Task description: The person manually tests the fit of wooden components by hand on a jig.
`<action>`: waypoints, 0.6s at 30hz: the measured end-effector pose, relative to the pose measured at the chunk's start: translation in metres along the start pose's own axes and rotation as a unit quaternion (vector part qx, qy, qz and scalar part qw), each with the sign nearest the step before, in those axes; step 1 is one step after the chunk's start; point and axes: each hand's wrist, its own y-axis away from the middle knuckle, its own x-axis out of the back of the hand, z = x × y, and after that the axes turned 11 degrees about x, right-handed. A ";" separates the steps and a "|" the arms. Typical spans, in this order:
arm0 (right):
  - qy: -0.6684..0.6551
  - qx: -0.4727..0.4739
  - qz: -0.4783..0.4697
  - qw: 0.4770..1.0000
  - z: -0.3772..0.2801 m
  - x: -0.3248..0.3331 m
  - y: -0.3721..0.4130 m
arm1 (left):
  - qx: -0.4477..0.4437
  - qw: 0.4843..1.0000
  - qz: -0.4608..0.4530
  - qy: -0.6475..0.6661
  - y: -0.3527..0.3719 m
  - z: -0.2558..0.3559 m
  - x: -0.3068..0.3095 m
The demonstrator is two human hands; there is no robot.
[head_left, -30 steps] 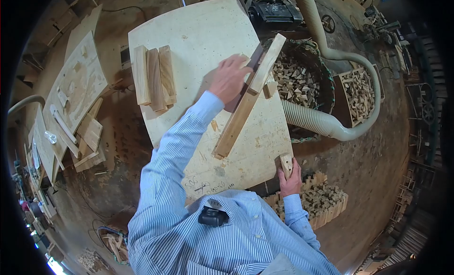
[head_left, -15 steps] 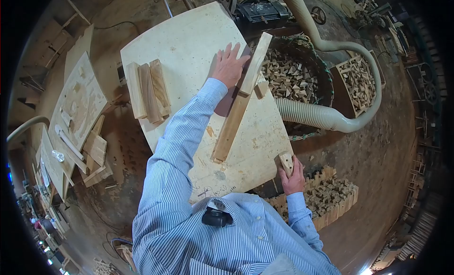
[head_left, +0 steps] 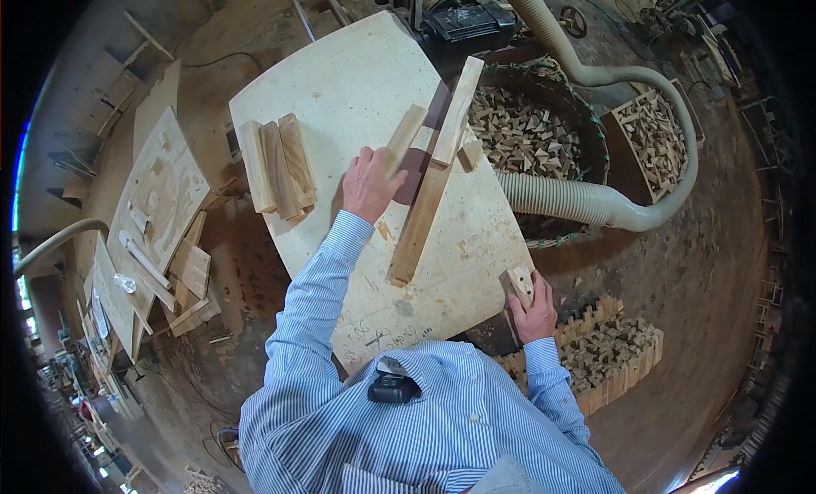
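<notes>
My left hand is over the light board of the table, its thumb and fingers around the near end of a short wooden strip. Beside the strip runs a dark brown band on the board. A long wooden bar, with a paler wooden piece at its far end, lies slantwise right of this hand. At the board's near right corner, my right hand is closed around a wooden handle with dark holes.
Several wooden pieces lie together on the board's left. Beyond its right edge are a large basket of offcuts and a ribbed hose. A motor stands at the far edge. Another container of offcuts sits below right.
My left hand has come back toward me and left, from lying spread on the board to closing on the strip. The right hand stays on the handle. The view has shifted slightly.
</notes>
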 end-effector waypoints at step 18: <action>-0.004 -0.003 0.005 1.000 -0.001 0.001 0.000 | -0.004 0.998 -0.035 0.058 -0.065 0.060 -0.030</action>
